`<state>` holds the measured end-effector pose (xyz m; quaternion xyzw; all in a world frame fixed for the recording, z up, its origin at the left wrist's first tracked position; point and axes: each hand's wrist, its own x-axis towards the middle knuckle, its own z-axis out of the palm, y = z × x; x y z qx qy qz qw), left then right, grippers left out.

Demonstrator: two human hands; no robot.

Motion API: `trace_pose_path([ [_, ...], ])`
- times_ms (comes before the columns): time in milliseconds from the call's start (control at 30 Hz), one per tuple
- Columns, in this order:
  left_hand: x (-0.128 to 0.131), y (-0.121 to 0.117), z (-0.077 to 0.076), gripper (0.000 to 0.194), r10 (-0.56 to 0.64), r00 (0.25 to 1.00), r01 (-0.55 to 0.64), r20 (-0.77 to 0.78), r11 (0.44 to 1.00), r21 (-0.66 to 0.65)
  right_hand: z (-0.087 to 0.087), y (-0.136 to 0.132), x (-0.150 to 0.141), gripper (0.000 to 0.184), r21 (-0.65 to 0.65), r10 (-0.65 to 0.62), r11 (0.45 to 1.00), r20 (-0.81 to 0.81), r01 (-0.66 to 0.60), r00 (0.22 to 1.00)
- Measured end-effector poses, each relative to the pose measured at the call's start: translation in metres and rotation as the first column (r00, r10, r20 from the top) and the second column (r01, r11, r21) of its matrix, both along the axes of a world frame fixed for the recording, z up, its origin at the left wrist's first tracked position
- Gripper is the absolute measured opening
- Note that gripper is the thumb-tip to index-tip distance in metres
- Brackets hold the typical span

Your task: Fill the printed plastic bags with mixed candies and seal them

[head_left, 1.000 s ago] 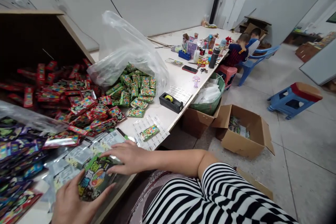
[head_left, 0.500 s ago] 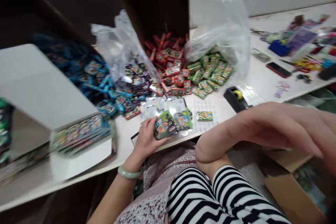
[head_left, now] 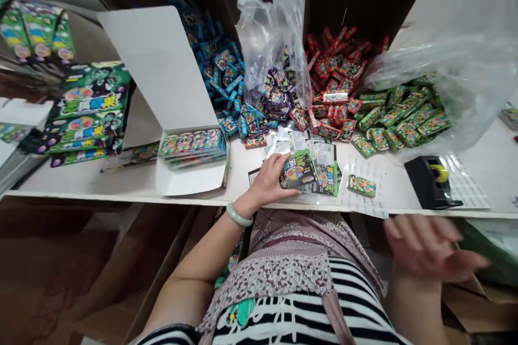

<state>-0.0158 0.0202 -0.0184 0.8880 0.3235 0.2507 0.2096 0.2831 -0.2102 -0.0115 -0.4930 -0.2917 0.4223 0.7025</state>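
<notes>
My left hand [head_left: 270,180] is closed on a flat black-and-green printed packet [head_left: 298,169], its thumb along the near side. Under and beside it lie more packets of the same kind [head_left: 327,177], some turned with pale printed backs up. My right hand [head_left: 429,242], smeared by motion, is raised just in front of the table edge. Its fingers are loosely bent, the thumb stands apart, and nothing shows in it. Nearest to it are a small green box [head_left: 361,186] on a sheet of clear stickers [head_left: 364,206] and a black tape dispenser [head_left: 431,183].
Piles of small blue boxes [head_left: 226,75], purple boxes [head_left: 279,89], red boxes [head_left: 338,70] and green boxes [head_left: 404,113] lie at the back, beside clear plastic bags [head_left: 269,21]. An open white carton [head_left: 190,186] holds stacked packs. Green display packs [head_left: 91,108] stand at left.
My view has swung left, bringing the left-side packs into sight. My right hand has dropped from across the foreground to beside the table edge. The left hand still holds the packet.
</notes>
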Motion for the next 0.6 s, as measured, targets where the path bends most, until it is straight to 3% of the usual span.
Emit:
trace_pose_path([
  [33,0.0,-0.001,0.0,0.102,-0.008,1.0,0.008,-0.002,1.0,0.003,0.0,-0.004,-0.015,0.044,0.004,-0.006,1.0,0.014,0.006,1.0],
  [67,0.0,-0.002,0.001,0.102,-0.018,1.0,0.018,-0.004,1.0,0.01,0.001,-0.007,-0.028,0.026,-0.084,0.018,0.996,0.106,-0.01,0.994],
  [133,0.005,-0.006,0.001,0.101,-0.048,0.999,0.048,-0.008,0.998,0.031,0.006,-0.002,-0.046,0.008,-0.193,0.1,0.981,0.373,-0.029,0.922],
  [167,0.01,-0.008,0.001,0.101,-0.067,0.998,0.067,-0.013,0.997,0.045,0.01,0.006,-0.05,0.012,-0.2,0.115,0.98,0.507,-0.013,0.854],
  [267,0.03,-0.014,0.003,0.102,-0.107,0.993,0.111,-0.041,0.988,0.106,0.026,0.05,-0.04,0.032,-0.057,0.027,0.998,0.777,0.026,0.629],
  [367,0.048,-0.02,0.007,0.102,-0.103,0.991,0.116,-0.079,0.979,0.171,0.034,0.094,-0.02,0.036,-0.111,0.15,0.988,0.851,-0.107,0.503],
  [433,0.057,-0.022,0.01,0.101,-0.083,0.99,0.103,-0.11,0.978,0.184,0.029,0.111,-0.011,0.036,-0.194,0.269,0.961,0.812,-0.196,0.517],
  [600,0.069,-0.028,0.011,0.101,0.003,0.985,0.024,-0.171,0.988,0.154,0.001,0.128,-0.007,0.044,-0.276,0.382,0.923,0.574,-0.268,0.724],
])
